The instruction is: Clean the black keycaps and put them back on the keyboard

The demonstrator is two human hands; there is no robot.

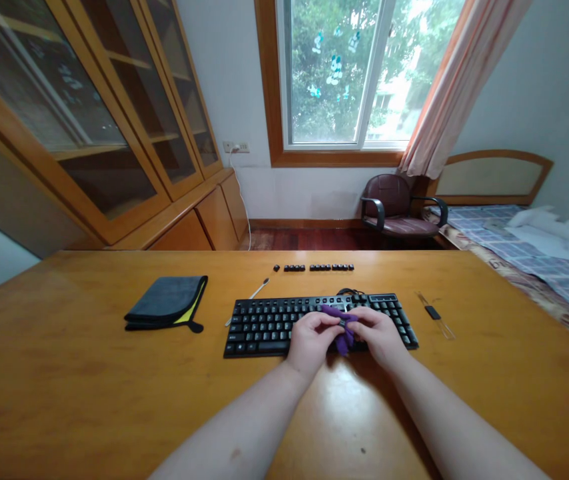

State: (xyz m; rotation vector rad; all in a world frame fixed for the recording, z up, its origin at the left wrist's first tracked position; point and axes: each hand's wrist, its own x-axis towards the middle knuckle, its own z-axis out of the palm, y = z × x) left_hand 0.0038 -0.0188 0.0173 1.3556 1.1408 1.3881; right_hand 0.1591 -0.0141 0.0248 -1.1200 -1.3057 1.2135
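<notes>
Above the right half of a black keyboard (267, 327), my two hands meet at a crumpled purple cloth (344, 341). My left hand (312, 340) pinches it from the left, thumb and forefinger together. From the other side my right hand (377, 337) grips the same cloth with closed fingers. A small dark piece shows between the fingertips, perhaps a keycap, too small to be sure. The hands cover part of the keyboard. Behind it, several loose black keycaps (320, 267) stand in a row, with a single keycap (276, 268) at the left end.
A folded grey cloth (164, 300) with yellow lining lies left on the wooden table (89, 387). A brush (259, 288) with a pale handle lies partly behind the keyboard. To the right is a wire keycap puller (433, 312). The keyboard's cable (349, 291) is bunched behind it.
</notes>
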